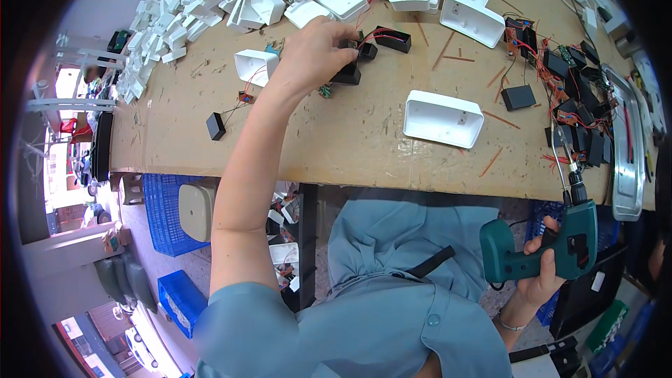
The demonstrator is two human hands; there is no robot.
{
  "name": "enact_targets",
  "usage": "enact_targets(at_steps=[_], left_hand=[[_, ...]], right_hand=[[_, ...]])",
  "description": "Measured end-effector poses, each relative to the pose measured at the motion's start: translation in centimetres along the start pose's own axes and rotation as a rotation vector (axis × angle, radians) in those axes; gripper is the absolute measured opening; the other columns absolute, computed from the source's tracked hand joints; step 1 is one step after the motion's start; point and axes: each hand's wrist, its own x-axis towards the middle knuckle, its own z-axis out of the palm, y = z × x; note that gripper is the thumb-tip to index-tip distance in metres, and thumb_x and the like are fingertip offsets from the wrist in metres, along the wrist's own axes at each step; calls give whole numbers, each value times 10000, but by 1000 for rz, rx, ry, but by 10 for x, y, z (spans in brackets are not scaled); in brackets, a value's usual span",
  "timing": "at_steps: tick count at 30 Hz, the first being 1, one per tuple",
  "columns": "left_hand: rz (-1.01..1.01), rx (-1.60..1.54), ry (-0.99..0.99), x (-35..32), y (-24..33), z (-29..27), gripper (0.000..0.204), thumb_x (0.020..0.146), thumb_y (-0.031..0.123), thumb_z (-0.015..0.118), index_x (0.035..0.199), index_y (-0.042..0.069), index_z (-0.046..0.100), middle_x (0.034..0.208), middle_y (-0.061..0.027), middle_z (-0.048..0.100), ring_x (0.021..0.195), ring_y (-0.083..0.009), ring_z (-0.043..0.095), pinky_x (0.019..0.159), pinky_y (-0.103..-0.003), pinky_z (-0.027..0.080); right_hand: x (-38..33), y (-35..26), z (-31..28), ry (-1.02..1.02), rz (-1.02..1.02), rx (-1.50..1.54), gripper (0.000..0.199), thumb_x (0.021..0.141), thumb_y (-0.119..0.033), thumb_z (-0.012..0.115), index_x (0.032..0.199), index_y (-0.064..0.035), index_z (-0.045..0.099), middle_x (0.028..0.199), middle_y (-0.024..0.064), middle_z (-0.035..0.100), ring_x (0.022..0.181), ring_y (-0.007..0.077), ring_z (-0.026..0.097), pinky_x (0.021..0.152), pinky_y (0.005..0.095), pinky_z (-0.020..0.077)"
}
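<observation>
My left hand (318, 52) reaches to the far middle of the table, its fingers closed on a small black box whose grip is partly hidden by the hand. Just below its fingertips lies another black box (346, 75), with a bit of green circuit board (325, 90) beside it. Red wires run from there to a black box (393, 39) on the right. In my right hand (545, 269) is a green soldering gun (579, 241), held by its handle at the table's front edge, its metal tip pointing away from me. A white plastic case (443, 119) lies open side up between my hands.
White cases (336, 1) are heaped along the far edge. A tangle of black boxes, boards and red wires (577, 91) covers the right side, next to a metal tray (628, 147). A black box (215, 127) and another white case (256, 67) lie left. Brown strips (501, 120) are scattered about.
</observation>
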Motion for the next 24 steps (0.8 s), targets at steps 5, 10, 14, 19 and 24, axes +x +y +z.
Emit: enact_targets(at_steps=[5,10,14,19,24], left_hand=[[107,-186,121,-3,0,-4,289,779,148,593,1034,21,541,934,-128,590,870,-247,579,767,-349,447],[135,-234,147,5,2,-11,250,814,130,564,1034,18,524,901,-125,589,835,-226,575,744,-323,448],[520,111,155,14,0,-19,259,819,92,541,1076,64,526,898,-96,594,803,-231,585,715,-330,458],[344,33,139,26,-4,-19,293,803,88,560,1095,106,551,912,-64,589,754,-235,574,683,-325,458],[502,516,235,31,3,-23,289,858,130,542,1145,102,538,924,-23,596,793,-126,563,682,-272,448]], right_hand=[[1,2,-2,-4,9,6,499,853,-108,536,1287,11,321,1164,225,483,742,148,548,624,249,477],[1,2,-2,3,3,-12,512,852,-114,537,1294,12,311,1159,224,487,741,148,551,623,245,480],[0,2,-3,16,8,-12,521,851,-117,538,1299,9,305,1154,223,489,738,149,552,622,244,484],[0,3,-4,23,0,-22,523,848,-113,538,1301,8,305,1150,221,492,732,151,551,619,244,485],[0,1,-6,30,0,-27,523,844,-111,541,1298,9,310,1150,219,493,732,151,551,613,243,482]])
